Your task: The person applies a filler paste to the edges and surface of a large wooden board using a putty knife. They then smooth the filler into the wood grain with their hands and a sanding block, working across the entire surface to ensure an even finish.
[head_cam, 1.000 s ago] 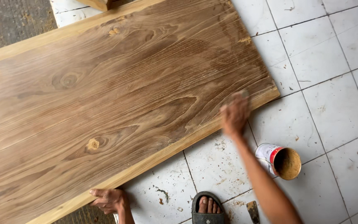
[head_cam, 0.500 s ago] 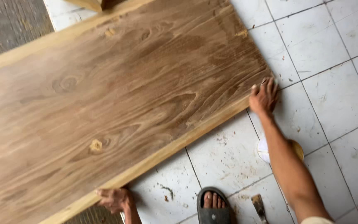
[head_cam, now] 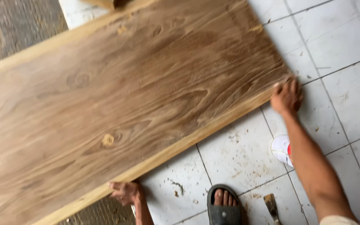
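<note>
Resting: large wooden panel [head_cam: 134, 96] flat on the white tiled floor [head_cam: 346, 96], slanting from lower left to upper right, far-left part reaching over rougher grey ground [head_cam: 17, 29].
Right hand: right hand [head_cam: 287, 96] at the panel's right corner, fingers curled against the pale edge there; looks like a light hold on the edge, though whether fingers wrap under it cannot be told.
Left hand: left hand [head_cam: 123, 192] at the panel's near long edge, toward the lower left, fingers bent and touching the edge strip; nothing else held.
Surface: strong brown grain with a small knot [head_cam: 107, 139] toward the near edge; lighter, unstained band along the near side.
Handling: judged stiff and fairly heavy for its size, awkward through length rather than fragile; broad face likely smooth, offering no purchase, so edges and corners the sensible places to grip, hands well apart as now.
Caution: sharp corners liable to scrape tile or chip if dragged.
Beside the panel: small tin [head_cam: 281, 149] just off the near edge, partly hidden behind the right forearm; scraper [head_cam: 271, 206] farther out on the tiles; sandalled foot [head_cam: 223, 205] near the same edge, between the two hands.
</note>
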